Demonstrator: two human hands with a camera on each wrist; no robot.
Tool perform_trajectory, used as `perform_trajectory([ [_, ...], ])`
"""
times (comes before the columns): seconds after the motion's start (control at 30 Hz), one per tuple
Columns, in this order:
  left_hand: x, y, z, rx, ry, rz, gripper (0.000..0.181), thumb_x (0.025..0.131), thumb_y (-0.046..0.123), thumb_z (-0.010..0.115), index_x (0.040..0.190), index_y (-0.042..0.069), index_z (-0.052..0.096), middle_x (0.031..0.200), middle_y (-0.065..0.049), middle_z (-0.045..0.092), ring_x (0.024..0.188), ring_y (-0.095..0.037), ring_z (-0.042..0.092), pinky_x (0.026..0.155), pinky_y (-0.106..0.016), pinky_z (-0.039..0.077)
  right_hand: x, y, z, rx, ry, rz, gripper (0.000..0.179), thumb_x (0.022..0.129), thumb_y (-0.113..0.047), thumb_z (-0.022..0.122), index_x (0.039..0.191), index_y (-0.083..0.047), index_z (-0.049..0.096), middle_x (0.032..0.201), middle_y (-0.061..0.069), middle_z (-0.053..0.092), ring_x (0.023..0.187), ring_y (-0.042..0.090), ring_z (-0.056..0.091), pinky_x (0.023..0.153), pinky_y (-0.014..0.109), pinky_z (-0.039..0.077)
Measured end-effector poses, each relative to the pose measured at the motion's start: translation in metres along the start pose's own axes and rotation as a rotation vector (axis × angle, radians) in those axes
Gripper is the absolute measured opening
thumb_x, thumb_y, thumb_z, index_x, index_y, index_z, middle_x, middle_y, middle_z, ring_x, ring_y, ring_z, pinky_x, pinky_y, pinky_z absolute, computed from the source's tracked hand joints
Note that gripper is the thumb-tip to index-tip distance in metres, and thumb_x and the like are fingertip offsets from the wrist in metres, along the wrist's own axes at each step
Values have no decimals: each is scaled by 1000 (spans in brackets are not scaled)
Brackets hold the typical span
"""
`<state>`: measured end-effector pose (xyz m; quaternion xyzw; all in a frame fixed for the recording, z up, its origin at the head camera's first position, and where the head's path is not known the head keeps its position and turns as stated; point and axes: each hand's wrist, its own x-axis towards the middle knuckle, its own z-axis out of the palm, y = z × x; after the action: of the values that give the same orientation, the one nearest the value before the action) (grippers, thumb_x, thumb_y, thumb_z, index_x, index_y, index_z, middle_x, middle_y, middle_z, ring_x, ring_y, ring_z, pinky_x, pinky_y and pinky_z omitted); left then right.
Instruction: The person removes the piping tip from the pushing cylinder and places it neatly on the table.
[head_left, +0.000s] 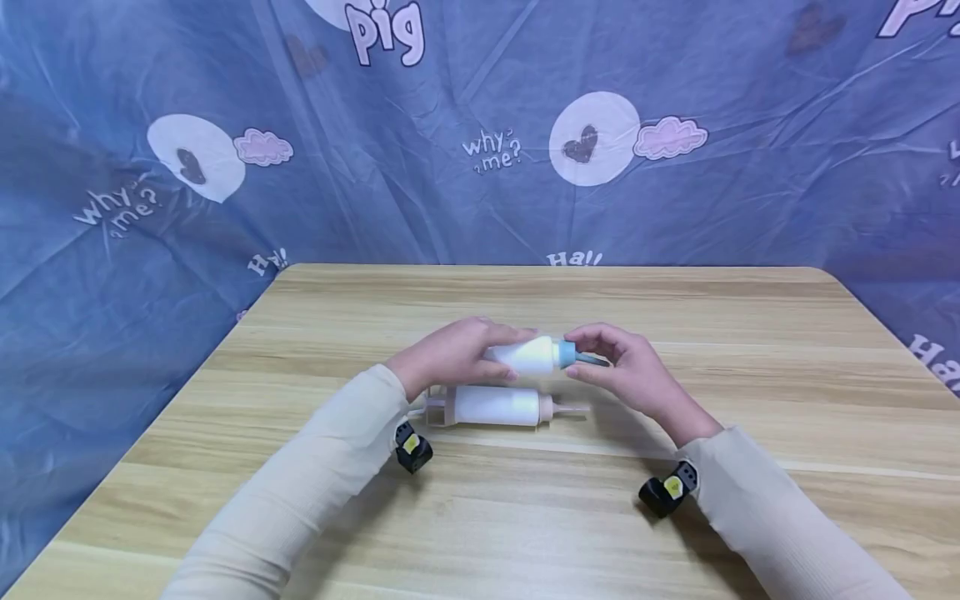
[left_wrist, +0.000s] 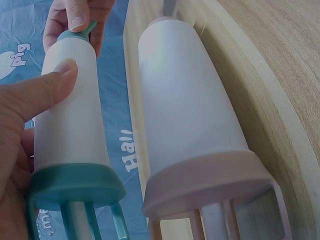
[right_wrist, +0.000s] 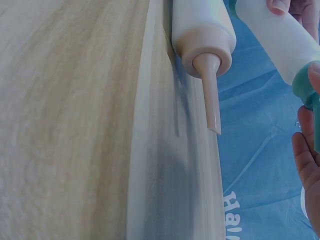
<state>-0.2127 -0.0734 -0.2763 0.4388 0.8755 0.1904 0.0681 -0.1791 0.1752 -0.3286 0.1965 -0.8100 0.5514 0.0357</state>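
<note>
My left hand (head_left: pixel 467 354) grips a white tube (head_left: pixel 528 357) with teal ends around its body, its thumb lying along the near side in the left wrist view. The tube lies roughly level, its teal spout pointing right. My right hand (head_left: pixel 621 365) pinches the teal collar (head_left: pixel 567 353) at the spout's base between thumb and fingers. An open teal frame (left_wrist: pixel 75 187) forms the tube's other end. Just nearer lies a matching white tube (head_left: pixel 497 406) with beige-pink ends, parallel to the first. Its thin spout (right_wrist: pixel 209 92) also points right, and no hand touches it.
Both tubes are over a light wood-grain table (head_left: pixel 525 517). A blue printed cloth (head_left: pixel 450 200) hangs behind the far edge and along the sides. Small black cameras (head_left: pixel 412 450) sit on both wrists, over beige sleeves (head_left: pixel 315 492).
</note>
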Motion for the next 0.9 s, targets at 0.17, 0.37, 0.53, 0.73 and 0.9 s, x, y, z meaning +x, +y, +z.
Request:
perform_trajectory([
  [0.17, 1, -1, 1, -9, 1, -4, 59, 83, 24, 69, 137, 19, 46, 138, 0, 47, 117, -22, 54, 96, -34, 44, -1, 1, -2, 20, 15, -21, 36, 78, -6, 72, 111, 1, 59, 102, -9, 63, 95, 3, 60, 82, 17, 49],
  [0.37, 2, -4, 3, -19, -11, -42, 59, 84, 23, 68, 138, 20, 45, 139, 0, 47, 117, -21, 54, 97, -34, 43, -3, 2, -3, 36, 16, 11, 37, 78, -7, 73, 112, 1, 59, 103, -7, 63, 95, 4, 60, 81, 18, 49],
  [0.53, 4, -10, 6, -23, -30, -72, 59, 85, 24, 67, 138, 19, 44, 140, -1, 45, 118, -22, 53, 100, -34, 41, -6, 4, -5, 6, 16, 65, 38, 79, -13, 73, 113, -2, 60, 108, 1, 62, 96, 4, 60, 84, 20, 49],
  [0.73, 6, -21, 11, -9, -46, -101, 59, 85, 24, 67, 139, 21, 43, 141, 0, 43, 120, -22, 52, 102, -34, 39, -9, 4, -5, -21, 23, 85, 39, 79, -15, 74, 113, -3, 60, 109, 7, 62, 95, 5, 60, 87, 21, 47],
  [0.9, 6, -29, 14, -13, -70, -136, 60, 84, 22, 67, 139, 21, 42, 143, 0, 42, 119, -22, 53, 102, -34, 38, -10, 5, -6, -31, 24, 101, 39, 79, -17, 74, 114, -4, 60, 111, 8, 62, 95, 5, 59, 89, 23, 47],
])
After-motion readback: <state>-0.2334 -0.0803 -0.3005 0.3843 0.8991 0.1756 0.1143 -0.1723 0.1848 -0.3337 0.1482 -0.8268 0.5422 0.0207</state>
